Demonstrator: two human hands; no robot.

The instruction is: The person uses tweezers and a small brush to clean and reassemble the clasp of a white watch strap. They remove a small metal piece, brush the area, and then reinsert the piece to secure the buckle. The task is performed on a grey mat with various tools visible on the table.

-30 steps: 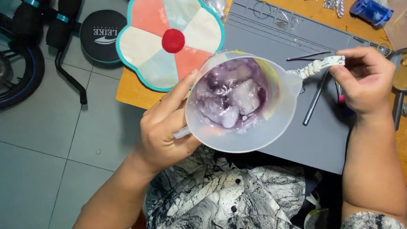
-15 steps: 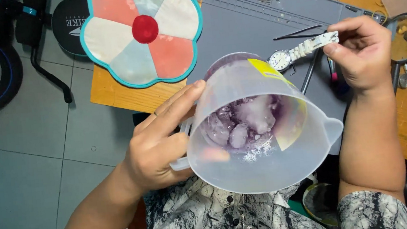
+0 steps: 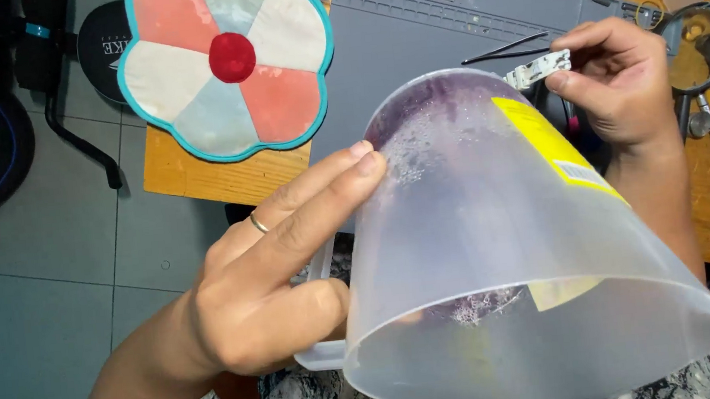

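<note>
The left hand holds a large translucent plastic measuring jug with a yellow label, fingers laid flat along its wall and thumb closed at the handle. The jug is tipped on its side above the lap, its mouth towards the camera; purple residue and droplets cling near the base, and little liquid shows inside. The right hand pinches a small silver metal watch band over the grey silicone work mat on the wooden tabltop. A flower-shaped fabric pad lies beside the mat.

A wooden table carries a grey work mat and flower-shaped pad.
</note>
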